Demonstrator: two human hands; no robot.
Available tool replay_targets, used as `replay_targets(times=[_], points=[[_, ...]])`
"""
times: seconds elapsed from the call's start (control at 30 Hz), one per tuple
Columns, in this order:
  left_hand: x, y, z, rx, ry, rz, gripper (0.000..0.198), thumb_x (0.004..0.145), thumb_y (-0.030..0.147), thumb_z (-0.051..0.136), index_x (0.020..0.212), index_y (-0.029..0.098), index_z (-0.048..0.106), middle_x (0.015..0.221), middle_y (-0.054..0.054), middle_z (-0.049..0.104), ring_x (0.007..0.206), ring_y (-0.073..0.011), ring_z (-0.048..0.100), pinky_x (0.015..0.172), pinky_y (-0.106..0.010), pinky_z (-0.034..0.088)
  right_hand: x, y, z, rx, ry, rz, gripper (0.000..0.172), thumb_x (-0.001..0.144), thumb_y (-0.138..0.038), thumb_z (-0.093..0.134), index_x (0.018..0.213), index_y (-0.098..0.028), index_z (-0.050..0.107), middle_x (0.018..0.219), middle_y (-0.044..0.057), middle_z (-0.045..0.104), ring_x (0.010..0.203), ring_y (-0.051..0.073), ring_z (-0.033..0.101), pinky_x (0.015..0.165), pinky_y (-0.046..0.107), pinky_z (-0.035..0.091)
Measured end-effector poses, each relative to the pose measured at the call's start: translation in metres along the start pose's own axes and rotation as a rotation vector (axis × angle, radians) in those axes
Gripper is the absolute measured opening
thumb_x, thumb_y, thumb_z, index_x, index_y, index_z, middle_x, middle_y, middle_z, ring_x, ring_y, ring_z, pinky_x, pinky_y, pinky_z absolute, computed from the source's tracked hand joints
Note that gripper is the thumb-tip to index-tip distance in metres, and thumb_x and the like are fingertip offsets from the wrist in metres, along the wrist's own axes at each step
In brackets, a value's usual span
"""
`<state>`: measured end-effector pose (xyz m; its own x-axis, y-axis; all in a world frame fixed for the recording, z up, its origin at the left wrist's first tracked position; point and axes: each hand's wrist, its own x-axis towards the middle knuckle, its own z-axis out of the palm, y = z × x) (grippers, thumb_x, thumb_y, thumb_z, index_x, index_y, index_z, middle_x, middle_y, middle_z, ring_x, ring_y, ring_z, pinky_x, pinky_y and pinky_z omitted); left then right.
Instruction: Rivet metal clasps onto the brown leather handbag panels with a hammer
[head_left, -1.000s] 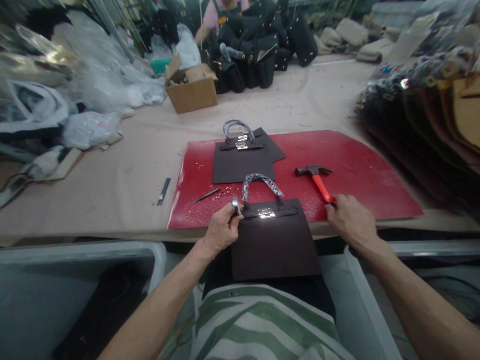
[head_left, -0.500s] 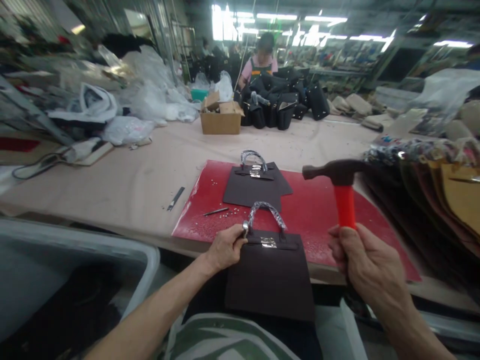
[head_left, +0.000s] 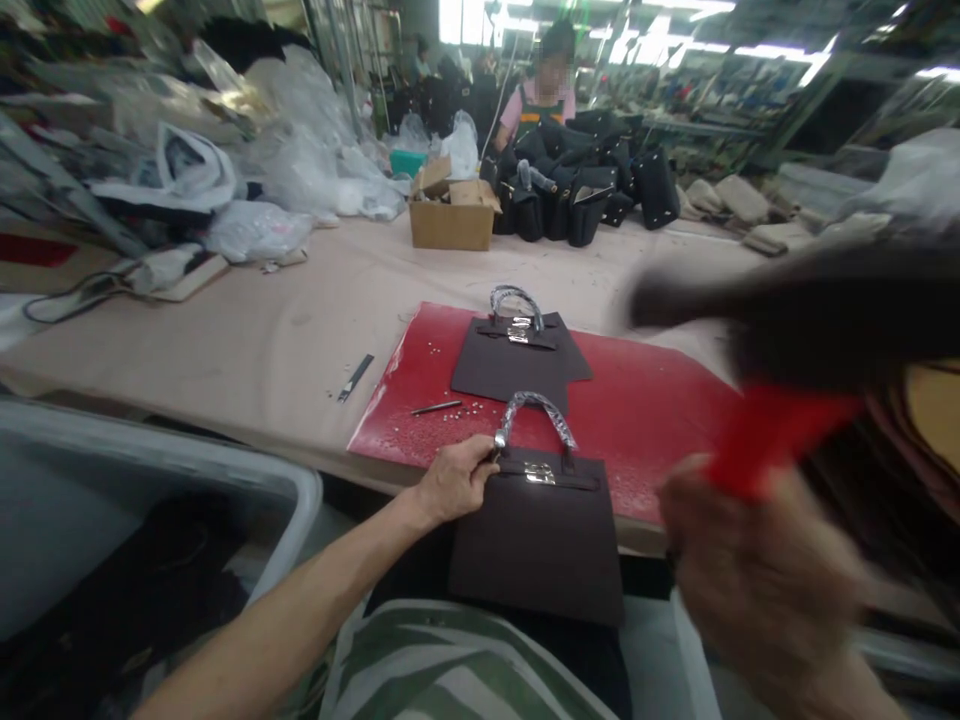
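My left hand (head_left: 450, 482) pinches a small silver metal piece (head_left: 499, 439) at the left end of the strap on a dark brown bag panel (head_left: 538, 535). The panel hangs over the table's near edge and carries a plastic-wrapped handle (head_left: 537, 408) and a silver clasp (head_left: 538, 474). My right hand (head_left: 757, 580) is raised close to the camera, blurred, gripping a hammer (head_left: 780, 340) by its red handle, its dark head up at the right. A second, matching bag panel (head_left: 517, 360) lies farther back on the red mat (head_left: 652, 410).
Small rivets (head_left: 459, 407) and a thin metal punch (head_left: 433, 408) lie on the mat's left part; a metal strip (head_left: 355, 378) lies on the beige tabletop. A cardboard box (head_left: 452, 212), black bags and a seated person are at the far end. Plastic-wrapped piles left, stacked panels right, grey bin (head_left: 285, 490) below left.
My right hand has lifted the hammer off the mat and swung it up toward the camera, now blurred. The view tilted up. My left hand stayed at the strap end.
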<state>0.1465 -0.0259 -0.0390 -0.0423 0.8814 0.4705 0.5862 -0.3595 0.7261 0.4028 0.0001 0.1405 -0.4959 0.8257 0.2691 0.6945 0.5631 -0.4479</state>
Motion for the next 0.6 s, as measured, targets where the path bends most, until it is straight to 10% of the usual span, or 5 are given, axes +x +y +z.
replay_targets(times=[0.17,0.37,0.5,0.6], points=[[0.000,0.001,-0.001,0.012,-0.043,0.010,0.019,0.086,0.011,0.056,0.102,0.020,0.061,0.089,-0.006,0.068,0.082,-0.0220,0.069,0.074,-0.032,0.056,0.001,0.017,0.014,-0.087,-0.165,-0.112,0.033,0.096,-0.047,0.043,0.070,-0.026,0.045,0.050,-0.002,0.050,0.038,0.015,0.038,0.048,0.031,0.016],[-0.002,-0.002,-0.001,0.001,-0.029,-0.006,0.018,0.088,0.012,0.056,0.104,0.019,0.061,0.096,-0.007,0.070,0.089,-0.0217,0.070,0.081,-0.033,0.057,0.008,0.085,0.034,0.107,-0.271,0.384,0.040,0.097,-0.051,0.033,0.068,-0.025,0.045,0.054,-0.001,0.051,0.045,0.016,0.048,0.049,0.027,0.032],[-0.005,-0.005,-0.001,0.008,-0.039,-0.022,0.018,0.090,0.015,0.055,0.105,0.020,0.062,0.102,-0.009,0.071,0.094,-0.0223,0.070,0.084,-0.034,0.058,0.008,0.129,0.057,-0.078,-0.206,0.599,0.029,0.094,-0.036,0.038,0.075,-0.020,0.053,0.066,0.006,0.059,0.057,0.020,0.055,0.056,0.031,0.037],[-0.007,-0.007,-0.001,0.021,-0.033,-0.023,0.019,0.092,0.016,0.054,0.109,0.020,0.062,0.105,-0.009,0.072,0.096,-0.0222,0.071,0.086,-0.034,0.058,-0.001,0.132,0.066,-0.291,-0.058,0.477,0.020,0.091,-0.031,0.048,0.091,-0.015,0.061,0.097,0.017,0.065,0.086,0.027,0.061,0.071,0.034,0.041]])
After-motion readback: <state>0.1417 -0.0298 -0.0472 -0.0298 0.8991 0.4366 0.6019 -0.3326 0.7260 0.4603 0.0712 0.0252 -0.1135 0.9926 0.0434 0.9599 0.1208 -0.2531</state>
